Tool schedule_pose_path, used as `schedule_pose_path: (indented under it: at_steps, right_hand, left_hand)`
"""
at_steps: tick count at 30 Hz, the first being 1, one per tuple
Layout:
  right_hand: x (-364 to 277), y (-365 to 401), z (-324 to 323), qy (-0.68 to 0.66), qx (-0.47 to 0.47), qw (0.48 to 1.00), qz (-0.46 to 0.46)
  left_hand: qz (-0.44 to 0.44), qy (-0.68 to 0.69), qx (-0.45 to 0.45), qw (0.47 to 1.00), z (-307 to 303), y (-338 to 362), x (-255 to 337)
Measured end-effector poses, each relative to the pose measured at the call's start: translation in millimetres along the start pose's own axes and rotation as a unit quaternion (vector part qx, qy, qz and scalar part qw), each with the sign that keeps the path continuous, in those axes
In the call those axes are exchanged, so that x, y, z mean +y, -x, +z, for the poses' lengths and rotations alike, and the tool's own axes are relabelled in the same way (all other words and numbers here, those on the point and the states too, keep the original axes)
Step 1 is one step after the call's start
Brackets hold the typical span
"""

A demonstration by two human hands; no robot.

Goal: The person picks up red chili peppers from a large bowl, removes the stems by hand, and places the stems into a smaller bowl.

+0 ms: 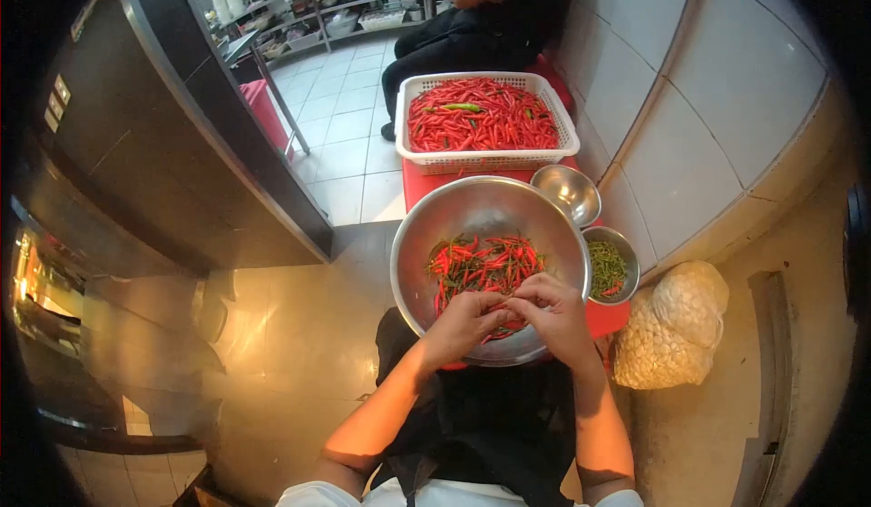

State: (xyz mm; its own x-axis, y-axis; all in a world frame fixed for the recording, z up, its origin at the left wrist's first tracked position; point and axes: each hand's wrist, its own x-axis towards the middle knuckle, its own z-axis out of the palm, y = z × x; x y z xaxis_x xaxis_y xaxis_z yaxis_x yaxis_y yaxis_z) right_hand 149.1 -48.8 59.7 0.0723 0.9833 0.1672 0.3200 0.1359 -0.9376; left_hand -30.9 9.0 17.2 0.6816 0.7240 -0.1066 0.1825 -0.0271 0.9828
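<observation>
A large steel bowl (413, 244) rests at my lap, with red chili peppers (481, 266) and green stems heaped in its bottom. Over the near part of the bowl, my left hand (463, 324) and my right hand (555, 321) meet with their fingertips pinched together. Both hands are closed on a red chili pepper, mostly hidden by the fingers. To the right of the big bowl stands a small steel bowl (628, 244) of green stems with a few red bits. Behind that is another small steel bowl (567, 194), its shiny inside showing.
A white perforated basket (413, 156) full of red chilies stands beyond the bowl on a red surface (419, 185). At right, a clear bag of pale pieces (667, 334) lies on the floor. A seated person in black (481, 44) is at the back, near steel shelves (318, 8).
</observation>
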Motion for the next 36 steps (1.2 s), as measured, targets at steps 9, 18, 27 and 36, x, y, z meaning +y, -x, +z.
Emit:
schedule_pose_path:
  at_steps: [9,18,27,36]
  right_hand:
    - [-8.7,1.7,3.0,0.095,0.03,0.995,-0.027]
    - [31.3,3.5,-9.5,-0.434,-0.098,0.877,0.18]
    - [69.5,-13.4,-99.1,0.224,0.267,0.936,0.038]
    - [134.8,25.4,-101.9,0.162,0.29,0.942,0.052]
  left_hand:
    - [0.005,-0.006,0.032,0.999,-5.9,9.9,19.2]
    - [-0.025,0.154,-0.068,0.985,-9.4,10.5,20.4]
    - [-0.111,0.362,0.057,0.924,-5.6,-8.0,-4.5]
    - [-0.095,0.559,0.092,0.819,-25.5,-75.2,-21.7]
